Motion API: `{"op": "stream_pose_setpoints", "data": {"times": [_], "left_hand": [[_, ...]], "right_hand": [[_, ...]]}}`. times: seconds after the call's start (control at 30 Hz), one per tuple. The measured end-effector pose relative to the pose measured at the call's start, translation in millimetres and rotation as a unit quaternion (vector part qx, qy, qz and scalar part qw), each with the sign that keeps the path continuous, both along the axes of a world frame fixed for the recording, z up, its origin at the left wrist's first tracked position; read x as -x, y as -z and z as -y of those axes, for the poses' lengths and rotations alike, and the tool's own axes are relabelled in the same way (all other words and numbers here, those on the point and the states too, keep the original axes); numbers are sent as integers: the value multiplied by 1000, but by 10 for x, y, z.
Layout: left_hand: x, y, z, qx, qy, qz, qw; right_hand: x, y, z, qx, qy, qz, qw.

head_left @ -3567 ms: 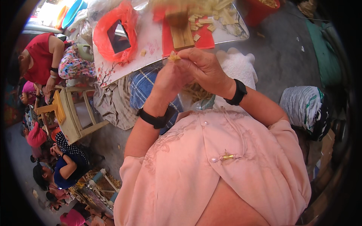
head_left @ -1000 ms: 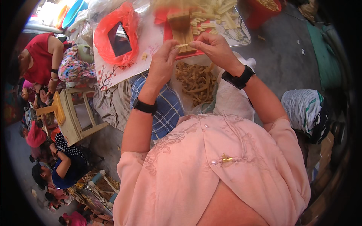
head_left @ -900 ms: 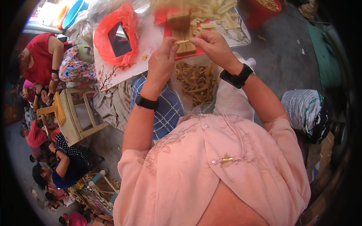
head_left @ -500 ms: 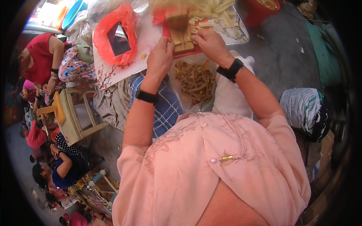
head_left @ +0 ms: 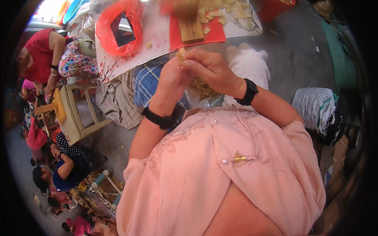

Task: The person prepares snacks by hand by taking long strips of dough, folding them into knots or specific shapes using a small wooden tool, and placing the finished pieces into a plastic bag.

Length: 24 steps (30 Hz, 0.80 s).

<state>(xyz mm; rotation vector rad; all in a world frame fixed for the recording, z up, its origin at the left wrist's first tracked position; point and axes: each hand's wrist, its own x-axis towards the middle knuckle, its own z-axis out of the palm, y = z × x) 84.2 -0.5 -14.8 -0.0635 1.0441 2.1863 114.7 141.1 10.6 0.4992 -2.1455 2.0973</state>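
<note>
My left hand [head_left: 172, 78] and my right hand [head_left: 214, 69] meet just in front of the table's near edge. Their fingers pinch together around a small pale-yellow piece [head_left: 181, 54], whose tip sticks up between the fingertips. Past them, a wooden block [head_left: 192, 31] lies on a red mat [head_left: 215, 36] on the table. Blurred darker wood stands over the block's far end. Pale-yellow cut pieces [head_left: 222, 20] and flat strips [head_left: 241, 10] are scattered right of it. Below my hands, yellow-brown strips [head_left: 201, 89] in a clear bag are partly covered.
On the table [head_left: 153, 29], a red plastic bag [head_left: 103, 31] holds a dark phone [head_left: 123, 31]. A red tub [head_left: 271, 11] stands at the far right, a stuffed sack [head_left: 315, 108] at right. Wooden stools [head_left: 80, 114] and seated people [head_left: 65, 169] are on the left.
Both hands have drawn back from the wooden block toward me and come together. A small yellow piece now shows between their fingers, and the block lies uncovered.
</note>
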Motion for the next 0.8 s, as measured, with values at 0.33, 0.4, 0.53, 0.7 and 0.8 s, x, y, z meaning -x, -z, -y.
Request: {"op": "stream_pose_setpoints", "data": {"times": [0.33, 0.4, 0.53, 0.7, 0.8], "left_hand": [[-53, -45, -91, 375, -44, -340, 862], [-61, -121, -45, 453, -143, -537, 697], [21, -235, -30, 439, -190, -610, 632], [59, -193, -4, 452, -154, -585, 655], [69, -198, 35, 340, -81, -423, 836]], "right_hand": [[219, 109, -65, -101, 105, -88, 985], [237, 109, -97, -6, 89, 45, 995], [216, 26, -161, 321, -161, 380, 852], [163, -3, -132, -2, -15, 87, 996], [134, -156, -227, -172, 9, 1, 985]]}}
